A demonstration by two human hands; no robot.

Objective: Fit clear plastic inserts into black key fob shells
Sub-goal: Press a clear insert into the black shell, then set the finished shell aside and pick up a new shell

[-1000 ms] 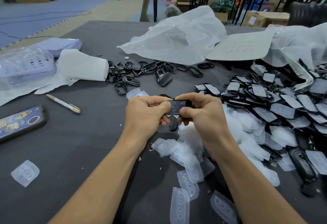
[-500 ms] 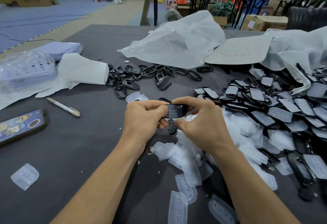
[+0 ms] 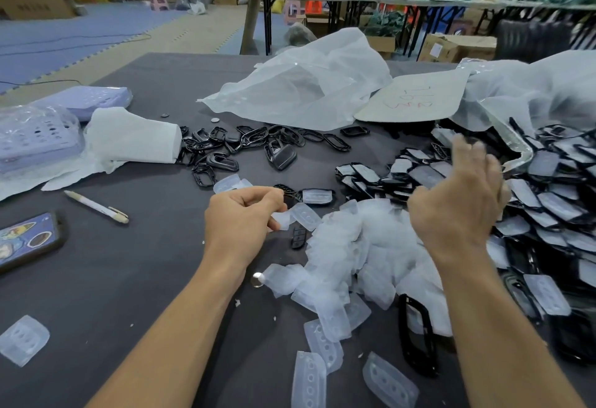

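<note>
My left hand (image 3: 245, 214) hangs low over the grey table (image 3: 129, 278) with curled fingers, pinching the edge of a clear insert (image 3: 304, 216) at the near side of the heap of clear inserts (image 3: 354, 246). Raised and motion-blurred, my right hand (image 3: 461, 201) has its fingers spread and holds nothing, above the edge of the pile of fitted key fobs (image 3: 548, 198). One fitted shell (image 3: 317, 196) lies on the table between my hands. Empty black shells (image 3: 225, 146) are scattered further back. Another black shell (image 3: 416, 333) lies by my right forearm.
A phone (image 3: 29, 240), a pen (image 3: 96, 206), a white paper roll (image 3: 135, 140) and wrapped lilac baskets (image 3: 35, 140) sit on the left. Plastic bags (image 3: 300, 88) and a cardboard sheet (image 3: 416, 98) lie at the back. A coin (image 3: 257, 279) and a stray insert (image 3: 22, 340) lie nearby.
Both hands held a black shell together earlier. They have now come apart: the right hand swung up and right towards the fob pile, holding nothing, and the left dropped to the inserts.
</note>
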